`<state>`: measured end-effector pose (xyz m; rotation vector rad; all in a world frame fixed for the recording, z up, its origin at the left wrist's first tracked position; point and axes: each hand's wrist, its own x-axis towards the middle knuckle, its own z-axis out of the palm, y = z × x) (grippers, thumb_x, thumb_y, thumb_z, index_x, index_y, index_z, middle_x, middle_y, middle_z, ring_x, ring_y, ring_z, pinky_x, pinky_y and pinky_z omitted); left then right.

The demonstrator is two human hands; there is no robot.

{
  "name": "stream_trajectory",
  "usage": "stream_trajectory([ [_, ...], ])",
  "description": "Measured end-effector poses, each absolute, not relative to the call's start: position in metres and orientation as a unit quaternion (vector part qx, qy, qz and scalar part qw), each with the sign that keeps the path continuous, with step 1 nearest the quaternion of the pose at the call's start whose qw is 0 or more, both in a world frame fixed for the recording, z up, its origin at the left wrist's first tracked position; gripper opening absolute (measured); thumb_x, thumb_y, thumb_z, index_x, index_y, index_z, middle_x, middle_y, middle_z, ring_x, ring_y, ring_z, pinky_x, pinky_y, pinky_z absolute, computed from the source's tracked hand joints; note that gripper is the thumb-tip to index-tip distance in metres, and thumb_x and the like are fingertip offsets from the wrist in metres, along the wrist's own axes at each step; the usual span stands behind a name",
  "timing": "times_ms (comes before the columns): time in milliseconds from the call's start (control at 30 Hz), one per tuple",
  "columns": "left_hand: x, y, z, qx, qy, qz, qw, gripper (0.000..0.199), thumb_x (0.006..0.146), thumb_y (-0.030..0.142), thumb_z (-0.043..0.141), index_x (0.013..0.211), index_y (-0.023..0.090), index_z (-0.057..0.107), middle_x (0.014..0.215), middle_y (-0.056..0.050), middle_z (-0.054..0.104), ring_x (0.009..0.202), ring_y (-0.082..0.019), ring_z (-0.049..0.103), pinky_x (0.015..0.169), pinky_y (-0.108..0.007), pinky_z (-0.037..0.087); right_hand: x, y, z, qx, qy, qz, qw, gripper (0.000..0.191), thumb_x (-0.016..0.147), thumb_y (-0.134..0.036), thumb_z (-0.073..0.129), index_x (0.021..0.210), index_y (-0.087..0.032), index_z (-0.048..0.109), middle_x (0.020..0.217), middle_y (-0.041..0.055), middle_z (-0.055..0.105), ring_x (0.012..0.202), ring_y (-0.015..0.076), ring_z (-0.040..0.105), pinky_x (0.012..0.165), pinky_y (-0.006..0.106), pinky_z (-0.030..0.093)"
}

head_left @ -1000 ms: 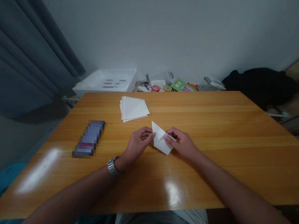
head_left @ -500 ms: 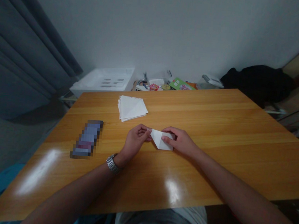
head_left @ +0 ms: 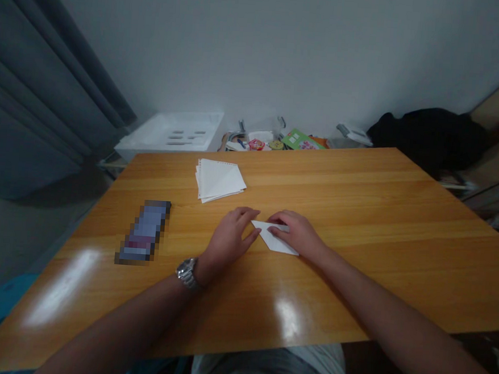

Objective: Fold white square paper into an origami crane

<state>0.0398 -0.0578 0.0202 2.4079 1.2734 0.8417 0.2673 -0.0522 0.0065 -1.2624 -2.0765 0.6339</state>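
Note:
A small folded piece of white paper (head_left: 277,243) lies low over the middle of the wooden table, its pointed corner towards the left. My right hand (head_left: 295,233) grips it from the right, thumb on top and the other fingers behind its far edge. Beside the pointed corner is my left hand (head_left: 232,234), thumb and fingers apart, with the thumb tip at or very near the paper. A metal watch is on my left wrist.
A stack of white paper sheets (head_left: 220,180) lies on the wooden table (head_left: 359,206) behind my left hand. A blurred-out phone-like object (head_left: 146,231) is at the left. Beyond the far edge are a white plastic tray (head_left: 172,133), a green booklet (head_left: 302,139) and black cloth (head_left: 432,137).
My left hand has let go of the paper's left corner and spread its fingers. The folded paper has turned slightly and lies flatter, still in my right hand.

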Motion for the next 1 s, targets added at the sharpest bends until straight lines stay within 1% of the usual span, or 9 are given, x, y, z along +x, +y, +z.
stream_trajectory([
  [33, 0.039, -0.059, 0.022, 0.857, 0.422, 0.279, 0.101, 0.033, 0.097, 0.032, 0.058, 0.127, 0.020, 0.062, 0.133, -0.013, 0.061, 0.122, -0.028, 0.058, 0.105, -0.046, 0.046, 0.268, -0.050, 0.006, -0.476, -0.796, 0.220, 0.303, 0.012, 0.090, -0.021, 0.067, 0.101, -0.019, 0.071, 0.101, 0.0071, 0.072, 0.096, 0.0229, 0.065, 0.086, 0.037, 0.048],
  [100, 0.036, -0.061, 0.026, 0.889, 0.384, 0.242, 0.055, 0.030, 0.099, 0.034, 0.054, 0.124, 0.021, 0.066, 0.141, -0.012, 0.056, 0.129, -0.029, 0.052, 0.110, -0.048, 0.041, 0.271, -0.047, 0.003, -0.467, -0.812, 0.187, 0.296, 0.012, 0.091, -0.023, 0.066, 0.102, -0.019, 0.071, 0.101, 0.0080, 0.071, 0.096, 0.0235, 0.064, 0.087, 0.038, 0.048],
  [267, 0.034, -0.065, 0.028, 0.954, 0.262, 0.129, 0.065, 0.039, 0.102, 0.042, 0.049, 0.134, 0.025, 0.061, 0.140, -0.010, 0.059, 0.128, -0.026, 0.054, 0.112, -0.046, 0.040, 0.277, -0.038, -0.006, -0.456, -0.824, 0.153, 0.300, 0.014, 0.093, -0.030, 0.066, 0.100, -0.021, 0.072, 0.098, 0.0080, 0.068, 0.096, 0.0236, 0.061, 0.086, 0.037, 0.048],
  [400, 0.033, -0.063, 0.023, 0.951, 0.285, 0.104, 0.060, 0.046, 0.102, 0.048, 0.046, 0.140, 0.025, 0.057, 0.144, -0.011, 0.056, 0.134, -0.028, 0.050, 0.117, -0.050, 0.032, 0.279, -0.036, -0.006, -0.465, -0.820, 0.123, 0.310, 0.017, 0.092, -0.032, 0.067, 0.105, -0.022, 0.073, 0.101, 0.0088, 0.067, 0.098, 0.0258, 0.060, 0.089, 0.041, 0.049],
  [500, 0.029, -0.059, 0.021, 0.943, 0.312, 0.106, 0.051, 0.047, 0.103, 0.048, 0.043, 0.142, 0.026, 0.055, 0.147, -0.011, 0.054, 0.135, -0.028, 0.049, 0.117, -0.051, 0.030, 0.281, -0.037, 0.000, -0.466, -0.818, 0.110, 0.320, 0.025, 0.093, -0.032, 0.066, 0.115, -0.023, 0.071, 0.111, 0.0106, 0.066, 0.106, 0.0280, 0.060, 0.095, 0.045, 0.049],
  [567, 0.027, -0.057, 0.021, 0.941, 0.318, 0.103, 0.045, 0.047, 0.103, 0.048, 0.043, 0.144, 0.027, 0.053, 0.149, -0.010, 0.052, 0.135, -0.029, 0.049, 0.117, -0.051, 0.029, 0.283, -0.039, 0.004, -0.451, -0.825, 0.117, 0.321, 0.030, 0.096, -0.032, 0.061, 0.123, -0.024, 0.068, 0.120, 0.0115, 0.065, 0.114, 0.0282, 0.059, 0.100, 0.047, 0.048],
  [667, 0.025, -0.056, 0.023, 0.944, 0.315, 0.093, 0.039, 0.053, 0.101, 0.054, 0.044, 0.147, 0.029, 0.049, 0.151, -0.010, 0.050, 0.140, -0.031, 0.044, 0.119, -0.052, 0.025, 0.284, -0.043, 0.007, -0.420, -0.846, 0.130, 0.301, 0.037, 0.100, -0.032, 0.051, 0.135, -0.024, 0.061, 0.134, 0.0122, 0.062, 0.126, 0.0272, 0.056, 0.108, 0.049, 0.046],
  [833, 0.025, -0.057, 0.024, 0.947, 0.312, 0.067, 0.040, 0.059, 0.099, 0.060, 0.042, 0.150, 0.031, 0.044, 0.154, -0.011, 0.046, 0.143, -0.035, 0.039, 0.116, -0.058, 0.025, 0.281, -0.049, 0.003, -0.398, -0.875, 0.139, 0.237, 0.051, 0.103, -0.039, 0.043, 0.150, -0.020, 0.045, 0.155, 0.0137, 0.045, 0.144, 0.0270, 0.042, 0.120, 0.051, 0.035],
  [1000, 0.024, -0.057, 0.024, 0.945, 0.315, 0.072, 0.041, 0.060, 0.095, 0.064, 0.047, 0.149, 0.036, 0.045, 0.154, -0.010, 0.046, 0.143, -0.038, 0.036, 0.115, -0.064, 0.020, 0.282, -0.054, -0.006, -0.410, -0.879, 0.138, 0.200, 0.055, 0.104, -0.043, 0.041, 0.155, -0.023, 0.038, 0.161, 0.0109, 0.034, 0.149, 0.0263, 0.032, 0.123, 0.051, 0.028],
])
